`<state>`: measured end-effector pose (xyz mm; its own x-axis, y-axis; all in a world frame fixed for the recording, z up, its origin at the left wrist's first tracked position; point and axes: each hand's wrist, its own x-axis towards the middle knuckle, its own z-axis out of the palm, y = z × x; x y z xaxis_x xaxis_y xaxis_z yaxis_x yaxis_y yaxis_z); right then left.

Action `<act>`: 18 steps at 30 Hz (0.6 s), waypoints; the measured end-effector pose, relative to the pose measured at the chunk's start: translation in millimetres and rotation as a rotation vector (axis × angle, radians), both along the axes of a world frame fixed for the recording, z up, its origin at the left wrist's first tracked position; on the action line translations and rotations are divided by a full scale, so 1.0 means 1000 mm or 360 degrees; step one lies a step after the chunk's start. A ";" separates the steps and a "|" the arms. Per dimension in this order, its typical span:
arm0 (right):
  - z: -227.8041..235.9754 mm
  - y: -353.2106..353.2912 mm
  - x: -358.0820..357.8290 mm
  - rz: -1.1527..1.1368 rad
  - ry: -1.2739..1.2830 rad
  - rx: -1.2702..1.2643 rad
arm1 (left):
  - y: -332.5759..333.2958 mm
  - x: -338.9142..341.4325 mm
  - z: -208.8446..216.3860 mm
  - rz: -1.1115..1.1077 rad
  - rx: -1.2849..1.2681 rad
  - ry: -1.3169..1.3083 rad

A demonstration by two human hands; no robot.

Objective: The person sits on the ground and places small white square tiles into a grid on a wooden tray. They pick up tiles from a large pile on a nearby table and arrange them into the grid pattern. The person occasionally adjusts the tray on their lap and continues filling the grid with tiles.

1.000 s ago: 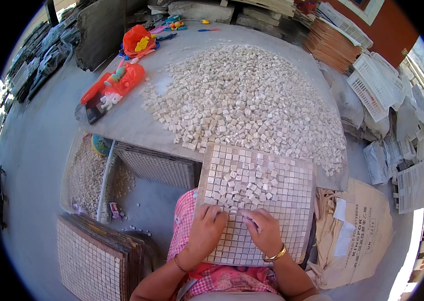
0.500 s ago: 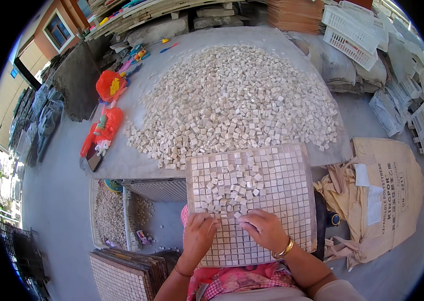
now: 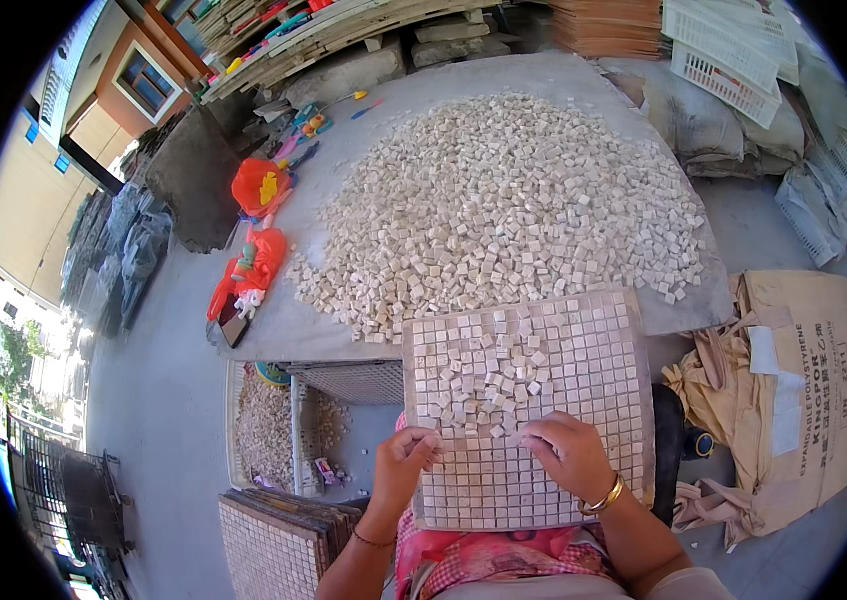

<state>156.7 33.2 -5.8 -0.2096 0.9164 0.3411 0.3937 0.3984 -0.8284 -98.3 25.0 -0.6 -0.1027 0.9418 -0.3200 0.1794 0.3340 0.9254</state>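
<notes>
A square gridded board [image 3: 647,430] lies tilted on my lap, its cells largely filled with small pale stone tiles. Loose tiles [image 3: 488,375] are heaped over its upper left and middle. At the board's left edge is my left hand [image 3: 403,465], thumb and fingers pinched together; anything between them is too small to make out. My right hand [image 3: 573,455], with a gold bracelet at the wrist, hovers over the middle of the board. Its fingers curl toward the thumb just right of the loose tiles, and their tips hide whatever they may hold.
A large pile of tiles [image 3: 503,200] covers the grey table [image 3: 343,335] ahead. Red plastic bags and toys [image 3: 261,255] lie at its left. Below left are a white crate [image 3: 295,440] of tiles and stacked boards [image 3: 268,545]. A brown sack [image 3: 813,400] rests at the right.
My hands have moved apart: the left toward the board's left edge, the right a little to the right. The whole view has shifted, so the scene sits farther right.
</notes>
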 end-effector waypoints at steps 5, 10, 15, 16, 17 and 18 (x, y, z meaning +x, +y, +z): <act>0.010 0.001 0.012 -0.0061 0.0007 0.0007 | -0.025 -0.130 -0.003 0.0750 0.0125 0.0052; -0.004 0.003 0.008 -0.0054 -0.0114 -0.0008 | -0.060 -0.249 -0.010 0.1249 0.0360 0.1085; -0.012 -0.006 -0.009 -0.0078 -0.0470 -0.0016 | -0.026 -0.121 -0.006 0.0470 0.0580 0.1022; -0.012 -0.009 -0.012 -0.0113 -0.0522 -0.0007 | -0.022 -0.092 -0.004 0.0334 0.0623 0.1029; -0.011 -0.010 -0.015 -0.0148 -0.0577 -0.0001 | -0.019 -0.066 -0.004 0.0196 0.0661 0.1033; -0.012 -0.011 -0.017 -0.0193 -0.0600 0.0032 | -0.016 -0.041 -0.002 0.0101 0.0755 0.0957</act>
